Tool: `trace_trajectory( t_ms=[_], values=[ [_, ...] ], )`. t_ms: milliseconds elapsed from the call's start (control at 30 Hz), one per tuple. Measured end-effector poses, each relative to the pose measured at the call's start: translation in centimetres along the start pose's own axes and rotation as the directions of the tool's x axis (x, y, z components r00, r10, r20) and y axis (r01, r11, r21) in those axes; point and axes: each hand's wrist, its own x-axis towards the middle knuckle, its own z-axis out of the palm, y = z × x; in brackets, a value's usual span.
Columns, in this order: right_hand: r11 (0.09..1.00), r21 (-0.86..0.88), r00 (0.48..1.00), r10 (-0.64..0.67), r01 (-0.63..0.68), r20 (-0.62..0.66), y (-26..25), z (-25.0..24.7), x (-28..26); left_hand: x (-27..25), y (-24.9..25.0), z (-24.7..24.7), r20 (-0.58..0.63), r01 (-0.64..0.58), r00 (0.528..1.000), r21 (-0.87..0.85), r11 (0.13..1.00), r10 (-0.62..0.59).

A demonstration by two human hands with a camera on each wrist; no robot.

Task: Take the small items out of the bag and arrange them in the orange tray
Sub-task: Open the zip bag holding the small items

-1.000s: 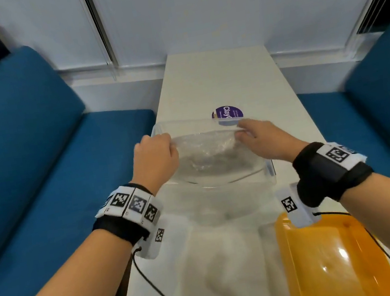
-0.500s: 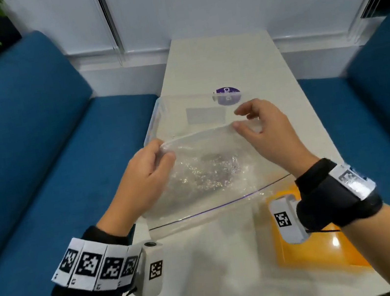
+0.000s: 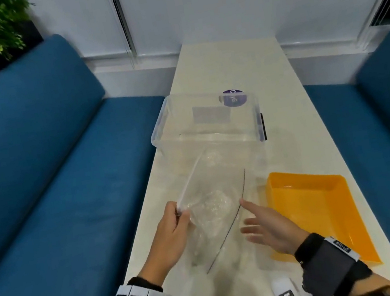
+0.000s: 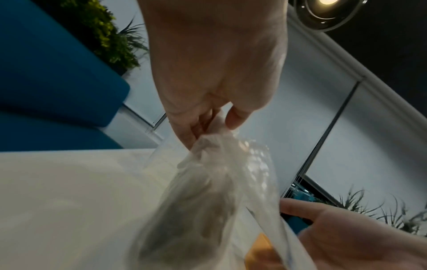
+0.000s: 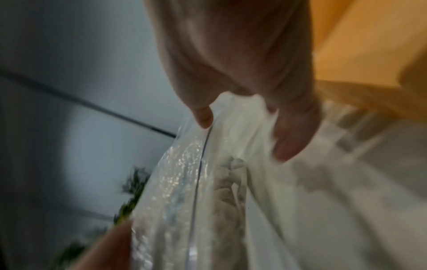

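Between the two hands hangs one clear plastic bag (image 3: 212,212), crinkled and glinting, with a thin dark line along its edge and pale bunched contents too blurred to count. The left hand (image 3: 170,232) pinches a corner of it above the surface (image 3: 226,65), while the right hand (image 3: 269,228) is spread loose, fingertips at the bag's edge. Just right of that hand lies one orange tray (image 3: 327,205), and beyond the fingers stands one clear box (image 3: 206,122).

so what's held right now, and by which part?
Left hand pinches the clear bag at its top corner. Right hand is open beside it, holding nothing.
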Motion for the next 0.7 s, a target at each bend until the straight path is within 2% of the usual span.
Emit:
trace_trajectory(
  t_ms=[33,100,200,233,300,367,467,567,700],
  values=[
    [0.995,0.098,0.995,0.009,-0.018,0.097,-0.1,-0.1,-0.1,-0.2,-0.3,0.1,0.028,0.023,0.999,0.009,1.000,-0.023],
    [0.983,0.176,0.984,-0.083,0.055,0.157,-0.6,-0.3,-0.5,-0.4,-0.9,0.1,0.105,0.066,0.991,0.113,0.991,-0.078],
    [0.971,0.096,0.960,-0.232,0.219,0.157,-1.8,-0.2,-1.0,-0.6,-0.8,-0.5,0.154,0.122,0.971,0.341,0.932,-0.184],
    [0.964,0.062,0.950,-0.266,0.259,0.161,-2.2,-0.1,-1.1,-0.7,-0.5,-0.7,0.120,0.122,0.975,0.408,0.905,-0.186],
    [0.951,0.038,0.935,-0.309,0.307,0.173,-2.8,0.1,-1.5,-0.8,0.9,-0.9,-0.009,0.073,0.997,0.462,0.884,-0.078],
    [0.941,0.039,0.923,-0.338,0.337,0.184,-3.2,0.5,-1.7,-1.0,3.0,-1.0,-0.091,-0.054,0.991,0.377,0.925,0.095],
    [0.928,0.057,0.897,-0.370,0.367,0.243,-3.7,1.3,-2.3,-0.8,4.9,-0.1,-0.056,-0.205,0.974,0.187,0.961,0.219],
    [0.926,0.083,0.852,-0.373,0.369,0.367,-4.0,1.9,-3.0,-0.7,5.7,1.1,-0.018,-0.238,0.971,0.046,0.970,0.239],
    [0.922,0.126,0.821,-0.383,0.365,0.423,-3.9,2.2,-3.6,-0.9,5.7,1.6,-0.112,-0.222,0.969,-0.016,0.975,0.219]
  ],
)
